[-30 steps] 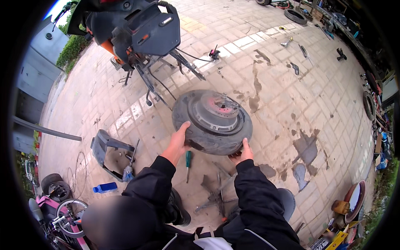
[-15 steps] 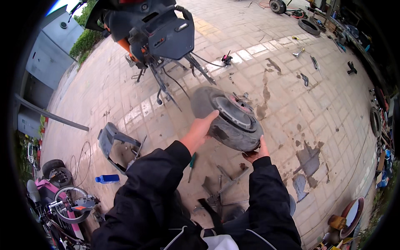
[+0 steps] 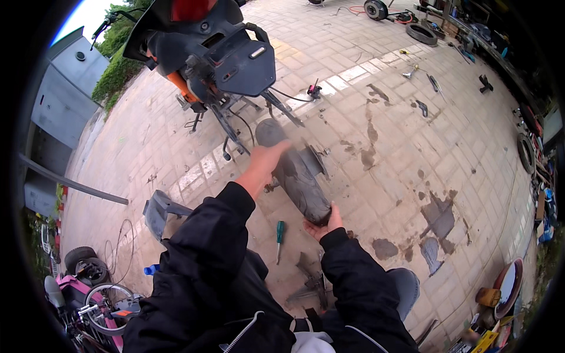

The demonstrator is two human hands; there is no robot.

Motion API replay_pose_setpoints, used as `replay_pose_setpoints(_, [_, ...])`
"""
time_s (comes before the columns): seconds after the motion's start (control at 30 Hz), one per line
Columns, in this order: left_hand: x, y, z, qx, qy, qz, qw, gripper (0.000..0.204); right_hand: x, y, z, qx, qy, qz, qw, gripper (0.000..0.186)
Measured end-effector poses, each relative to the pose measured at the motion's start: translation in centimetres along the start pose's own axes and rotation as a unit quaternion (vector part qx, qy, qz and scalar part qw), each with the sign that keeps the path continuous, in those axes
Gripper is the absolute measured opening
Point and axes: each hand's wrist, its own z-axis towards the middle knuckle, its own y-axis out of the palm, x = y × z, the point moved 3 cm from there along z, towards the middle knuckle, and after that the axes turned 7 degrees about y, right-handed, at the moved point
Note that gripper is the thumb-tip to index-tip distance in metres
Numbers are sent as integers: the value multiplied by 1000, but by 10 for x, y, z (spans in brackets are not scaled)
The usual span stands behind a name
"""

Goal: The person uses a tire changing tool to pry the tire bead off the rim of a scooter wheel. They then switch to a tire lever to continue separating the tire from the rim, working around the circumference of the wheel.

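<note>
A scooter wheel (image 3: 303,188) with a worn, dusty black tire stands on edge between my hands, its tread towards me. My left hand (image 3: 266,165) grips it from the left, fingers over the tread. Around the tire's near lower end curls my right hand (image 3: 325,226), partly underneath. The hub and axle stick out on both sides of the wheel. Just beyond it is the rear of a dark and orange scooter (image 3: 235,65), whose bare fork arms (image 3: 226,126) reach down with no wheel between them. A green-handled screwdriver (image 3: 279,240) lies on the paving near my left forearm.
Grey plastic fender part (image 3: 156,215) and metal bracket (image 3: 309,282) lie close to me. Brake caliper (image 3: 314,90) on a cable sits past the wheel. Pliers (image 3: 434,83) and wet stains are at right; a pink bicycle (image 3: 73,285) is lower left, a round mirror (image 3: 508,288) lower right.
The wheel has turned from its flat side showing to its tread facing me, and has shifted a little left. Both hands have moved with it, still holding on.
</note>
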Motion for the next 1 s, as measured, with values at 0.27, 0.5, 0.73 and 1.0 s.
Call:
replay_pose_setpoints(0.27, [15, -42, 35, -2, 116, 25, 993, 57, -48, 70, -31, -43, -35, -235, 970, 105])
replay_pose_setpoints(0.5, [-6, -62, 17, 0, 297, 123, 947, 64, -50, 62, -16, -45, -166, -306, 937, 84])
replay_pose_setpoints(0.73, [-6, -96, 11, -45, 303, 264, 914, 64, -21, 28, -14, 1, -191, -434, 881, 48])
replay_pose_setpoints(1.0, [-21, -95, 34, -23, 419, 271, 866, 73, 11, -109, 0, 65, 124, -911, 388, 40])
